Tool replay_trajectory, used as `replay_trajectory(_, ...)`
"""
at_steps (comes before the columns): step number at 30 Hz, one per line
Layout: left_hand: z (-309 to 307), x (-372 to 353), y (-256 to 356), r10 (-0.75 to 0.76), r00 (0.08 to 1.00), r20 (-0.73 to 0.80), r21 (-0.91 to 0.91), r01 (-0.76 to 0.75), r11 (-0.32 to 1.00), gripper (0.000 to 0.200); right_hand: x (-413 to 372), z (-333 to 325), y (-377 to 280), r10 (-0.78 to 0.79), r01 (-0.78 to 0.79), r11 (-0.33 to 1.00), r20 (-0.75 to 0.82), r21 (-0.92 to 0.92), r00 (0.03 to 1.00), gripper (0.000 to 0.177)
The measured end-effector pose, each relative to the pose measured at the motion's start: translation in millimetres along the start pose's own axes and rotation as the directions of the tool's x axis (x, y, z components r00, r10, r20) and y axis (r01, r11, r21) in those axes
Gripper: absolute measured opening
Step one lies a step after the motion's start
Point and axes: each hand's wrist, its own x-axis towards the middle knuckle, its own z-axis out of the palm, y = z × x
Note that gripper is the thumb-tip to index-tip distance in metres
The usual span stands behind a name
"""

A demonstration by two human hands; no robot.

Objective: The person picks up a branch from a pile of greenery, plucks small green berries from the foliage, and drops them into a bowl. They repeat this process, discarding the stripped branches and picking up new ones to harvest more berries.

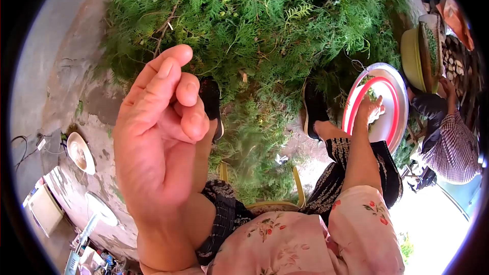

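My left hand is raised close to the camera, palm partly turned toward me. Its fingers curl in and the thumb lies against them; nothing shows between them. On the right, my right hand reaches into a basin with a white inside and a red ring. Its fingers look somewhat apart, and I see nothing held in them. A little green sprig lies in the basin beside that hand. In front of me spreads a large heap of green, feathery conifer branches.
Between my feet lie more green cuttings. At the right, another person in a checked garment sits near a yellow-green tub. A pale bowl and a white fan stand by the left wall.
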Motion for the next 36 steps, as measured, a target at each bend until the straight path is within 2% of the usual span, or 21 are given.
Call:
replay_trajectory(1, 0.1, -0.9, 0.3, 0.01, 1.0, -0.009, -0.002, -0.01, 1.0, 0.022, 6.6, 19.9, 16.2, -0.089, 0.092, 0.995, -0.084, 0.028, 0.992, 0.052)
replay_trajectory(2, 0.9, -2.0, 0.2, 0.015, 1.0, -0.017, -0.002, -0.015, 1.0, 0.022, -21.1, -4.4, -10.3, -0.211, 0.203, 0.97, -0.046, -0.133, 0.976, 0.053)
replay_trajectory(3, 0.6, -2.3, -0.6, 0.017, 1.0, -0.024, -0.002, -0.017, 1.0, 0.022, -37.6, 4.0, -17.2, -0.337, 0.332, 0.94, -0.058, -0.08, 0.94, 0.047)
replay_trajectory(4, -1.4, -1.4, -1.0, 0.015, 1.0, -0.001, -0.002, -0.015, 1.0, 0.022, -62.1, 13.0, -16.8, -0.6, 0.61, 0.79, -0.125, 0.068, 0.79, 0.036)
replay_trajectory(5, -3.8, -0.4, -0.3, 0.015, 1.0, 0.022, 0.002, -0.015, 1.0, 0.022, -90.3, 23.5, -23.7, -0.717, 0.708, 0.68, -0.028, 0.194, 0.696, 0.027)
replay_trajectory(6, -5.9, 0.5, 0.3, 0.015, 0.999, 0.044, 0.006, -0.015, 1.0, 0.022, -125.6, 36.3, -23.6, -0.783, 0.698, 0.605, 0.128, 0.382, 0.608, 0.024)
replay_trajectory(7, -6.3, 1.4, 0.6, 0.016, 0.999, 0.044, 0.011, -0.016, 1.0, 0.023, -162.8, 46.9, -20.1, -0.792, 0.425, 0.581, 0.361, 0.694, 0.492, 0.027)
replay_trajectory(8, -5.7, 1.8, 0.8, 0.015, 0.999, 0.044, 0.015, -0.015, 1.0, 0.023, -197.6, 90.0, -6.8, -0.941, 0.739, 0.33, 0.142, 0.588, 0.308, 0.029)
replay_trajectory(9, -5.7, 2.1, 0.7, 0.012, 0.999, 0.045, 0.019, -0.013, 1.0, 0.024, -235.8, 79.0, -12.5, -0.891, 0.474, 0.449, 0.339, 0.758, 0.302, 0.03)
replay_trajectory(11, -7.7, 2.6, 0.4, 0.01, 0.998, 0.06, 0.04, -0.013, 0.999, 0.024, -296.0, 88.1, -1.7, -0.913, 0.632, 0.406, 0.32, 0.66, 0.253, 0.029)
replay_trajectory(13, -9.1, 3.5, 0.6, 0.002, 0.997, 0.074, 0.042, -0.005, 0.999, 0.025, -326.1, 79.0, 14.9, -0.789, 0.747, 0.317, 0.6, 0.585, -0.135, 0.025)
replay_trajectory(15, -10.9, 4.1, 1.8, -0.007, 0.996, 0.083, 0.021, 0.005, 1.0, 0.026, -366.9, 94.2, 57.2, -0.754, 0.549, 0.328, 0.563, 0.769, -0.338, 0.021)
replay_trajectory(18, -14.8, 2.8, 4.6, -0.017, 0.993, 0.113, -0.009, 0.018, 1.0, 0.027, -366.3, 58.3, 60.4, -0.87, 0.425, 0.316, 0.438, 0.849, -0.228, 0.019)
replay_trajectory(19, -15.9, 2.2, 5.1, -0.02, 0.993, 0.116, 0.002, 0.02, 1.0, 0.027, -349.8, 53.3, 50.6, -0.826, 0.553, 0.241, 0.467, 0.798, -0.315, 0.022)
replay_trajectory(21, -17.2, 1.6, 6.7, -0.02, 0.992, 0.124, 0.022, 0.018, 1.0, 0.028, -325.0, 58.7, 47.5, -0.825, 0.523, 0.466, 0.563, 0.714, -0.034, 0.022)
replay_trajectory(23, -18.5, 0.8, 7.3, -0.03, 0.992, 0.125, 0.007, 0.029, 1.0, 0.028, -295.0, 67.7, 26.1, -0.681, 0.562, 0.68, 0.689, 0.47, 0.247, 0.025)
replay_trajectory(25, -19.9, 1.0, 7.8, -0.032, 0.99, 0.137, 0.005, 0.032, 0.999, 0.028, -274.9, 80.8, 10.2, -0.535, 0.359, 0.841, 0.723, 0.405, 0.438, 0.033)
replay_trajectory(31, -23.7, 3.4, 11.2, -0.036, 0.987, 0.158, 0.051, 0.028, 0.998, 0.026, -269.9, 93.2, -24.1, -0.573, 0.573, 0.75, 0.758, 0.331, 0.313, 0.038)
replay_trajectory(34, -29.1, 2.9, 13.7, -0.017, 0.987, 0.162, 0.06, 0.007, 0.998, 0.025, -263.6, 125.2, 5.6, -0.67, 0.493, 0.72, 0.672, 0.488, 0.314, 0.031)
replay_trajectory(35, -28.8, 2.0, 14.0, -0.009, 0.988, 0.154, 0.051, 0.001, 0.999, 0.025, -262.1, 122.8, 8.1, -0.659, 0.328, 0.752, 0.641, 0.572, 0.394, 0.023)
replay_trajectory(36, -29.0, 1.8, 13.9, -0.007, 0.989, 0.15, 0.05, -0.001, 0.999, 0.025, -254.8, 120.0, 11.9, -0.526, 0.119, 0.844, 0.762, 0.523, 0.378, 0.024)
